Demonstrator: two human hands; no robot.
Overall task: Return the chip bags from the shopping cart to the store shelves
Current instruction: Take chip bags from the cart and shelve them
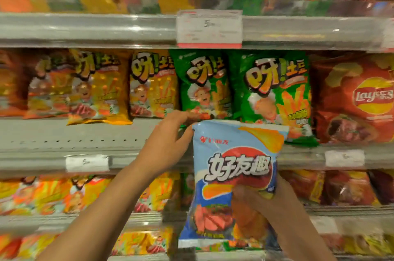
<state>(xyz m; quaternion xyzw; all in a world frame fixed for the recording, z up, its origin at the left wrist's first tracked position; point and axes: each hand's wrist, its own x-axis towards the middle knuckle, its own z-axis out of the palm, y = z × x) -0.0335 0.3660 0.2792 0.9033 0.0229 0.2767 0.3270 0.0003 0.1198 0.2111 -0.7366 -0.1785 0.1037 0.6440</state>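
Observation:
I hold a light blue chip bag [234, 167] upright in front of the store shelves [64, 145]. My right hand [266, 199] grips its lower right side, with the thumb across the front. My left hand [168, 143] pinches the bag's top left corner. The bag's top edge overlaps the bottoms of two green chip bags [204, 86] on the middle shelf. The shopping cart is out of view.
Yellow chip bags [100, 88] fill the middle shelf to the left, and a red Lay's bag [358, 98] stands to the right. More bags line the shelves above and below. A price tag [209, 28] hangs on the upper shelf's edge.

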